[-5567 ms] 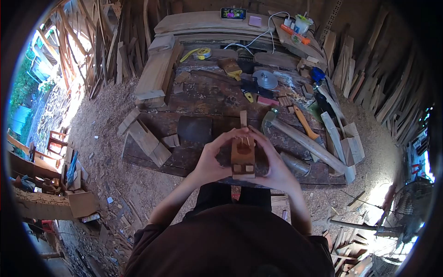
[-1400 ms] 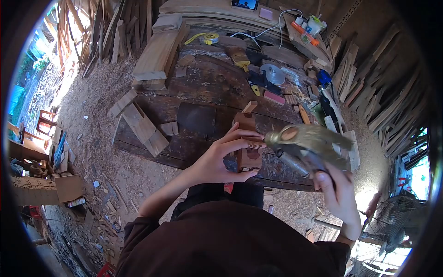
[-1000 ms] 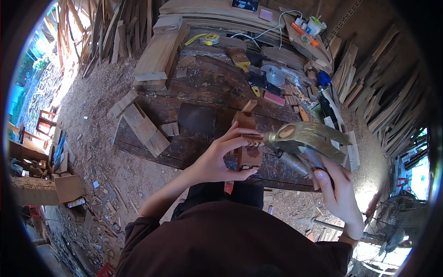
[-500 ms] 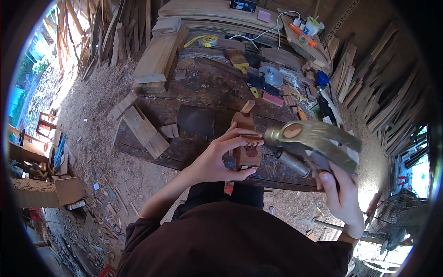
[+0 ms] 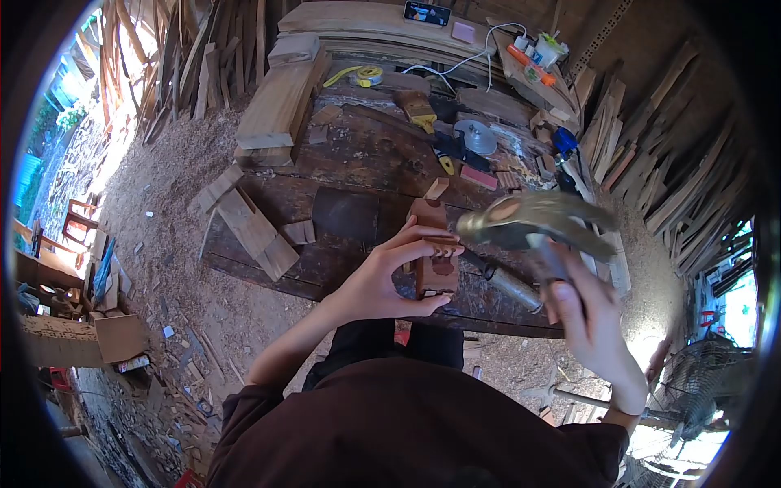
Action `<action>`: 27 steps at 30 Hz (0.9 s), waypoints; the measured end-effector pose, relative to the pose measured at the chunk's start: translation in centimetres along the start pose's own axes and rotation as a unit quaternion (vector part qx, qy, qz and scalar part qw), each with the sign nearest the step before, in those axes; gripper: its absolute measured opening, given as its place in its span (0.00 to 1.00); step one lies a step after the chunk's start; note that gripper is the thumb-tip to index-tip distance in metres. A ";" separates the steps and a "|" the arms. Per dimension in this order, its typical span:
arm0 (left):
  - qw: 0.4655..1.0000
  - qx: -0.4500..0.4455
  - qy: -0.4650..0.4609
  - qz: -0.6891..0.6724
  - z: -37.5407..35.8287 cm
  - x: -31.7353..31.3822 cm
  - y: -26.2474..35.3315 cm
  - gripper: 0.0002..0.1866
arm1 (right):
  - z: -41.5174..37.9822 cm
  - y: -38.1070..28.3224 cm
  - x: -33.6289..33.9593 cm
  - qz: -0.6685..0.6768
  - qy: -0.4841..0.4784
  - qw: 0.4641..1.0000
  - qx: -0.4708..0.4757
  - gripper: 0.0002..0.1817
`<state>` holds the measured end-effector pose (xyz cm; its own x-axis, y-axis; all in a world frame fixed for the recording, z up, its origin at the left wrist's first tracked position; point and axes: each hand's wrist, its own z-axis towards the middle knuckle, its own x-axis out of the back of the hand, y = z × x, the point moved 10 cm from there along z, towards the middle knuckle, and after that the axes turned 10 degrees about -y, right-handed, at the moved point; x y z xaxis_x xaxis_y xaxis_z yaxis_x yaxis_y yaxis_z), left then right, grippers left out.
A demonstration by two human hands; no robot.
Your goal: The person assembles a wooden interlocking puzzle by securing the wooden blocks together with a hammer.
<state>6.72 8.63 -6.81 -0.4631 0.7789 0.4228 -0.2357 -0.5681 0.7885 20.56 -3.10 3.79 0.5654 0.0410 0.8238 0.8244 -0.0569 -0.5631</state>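
My left hand [image 5: 382,281] is closed around a small reddish-brown wooden block [image 5: 439,278] at the front edge of the workbench. Its thumb presses the near end and the fingers reach across the far side; notches show along the block's upper edge. In my right hand [image 5: 590,313] is a claw hammer [image 5: 529,220], blurred by motion, raised above the bench with its striking face just right of the block. Beneath the hammer lies a metal-handled tool [image 5: 514,289], probably a chisel, partly hidden. A small wooden piece [image 5: 437,189] sits beyond the block.
On the workbench [image 5: 358,175] lie a dark flat sheet [image 5: 347,213], joined wood pieces [image 5: 252,228], a paintbrush [image 5: 419,110], a yellow tape measure [image 5: 368,76] and a clear round disc [image 5: 477,137]. Thick planks [image 5: 281,102] stand at the back left. A wire-caged fan [image 5: 700,390] is at right.
The hammer has shifted slightly left and up, its face coming nearer the block. My right hand has turned with it. My left hand and the block have stayed put.
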 end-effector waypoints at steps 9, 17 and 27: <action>1.000 -0.002 0.012 0.003 0.2 0.6 0.2 0.26 | -0.5 -0.9 0.6 -0.008 -0.016 1.000 0.004 0.16; 1.000 -0.003 0.015 -0.002 0.0 0.5 -0.5 0.28 | 0.6 -0.2 -0.7 0.007 -0.014 1.000 0.016 0.15; 1.000 -0.012 0.015 0.000 0.0 0.5 -0.7 0.27 | 1.1 -0.1 -1.9 0.008 -0.035 0.999 0.035 0.18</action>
<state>6.66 9.38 -7.15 -0.4891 0.7707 0.4084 -0.2561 -0.5745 0.7774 19.44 -2.04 2.26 0.5762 0.1103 0.8098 0.8140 0.0114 -0.5807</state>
